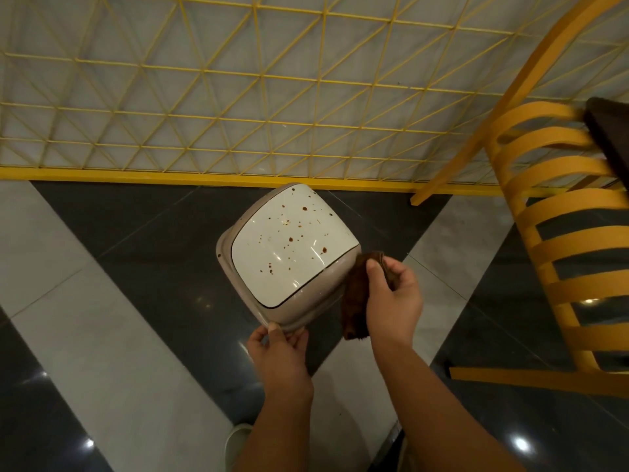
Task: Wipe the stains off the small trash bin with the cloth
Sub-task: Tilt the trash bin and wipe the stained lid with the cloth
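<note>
Small trash bin (289, 253) at centre of the frame, on the dark and pale floor tiles (112, 352), just below the yellow wire fence (238, 107). White glossy lid (292, 240) carries many brown spots; none look wiped yet.

Left hand (279, 352) pinches the near rim at the bin's lower corner, steadying it. Right hand (394, 301) grips a brown cloth (355, 298), fingers curled round it, cloth touching the bin's right edge.

Judgement: bin looks like light, stiff plastic, likely to slide or tip under pressure, so the rim hold seems right. Lid looks hinged and slick; it may give if pressed. Cloth soft, bunches easily.

Yellow slatted chair (558, 233) at right, well apart.
</note>
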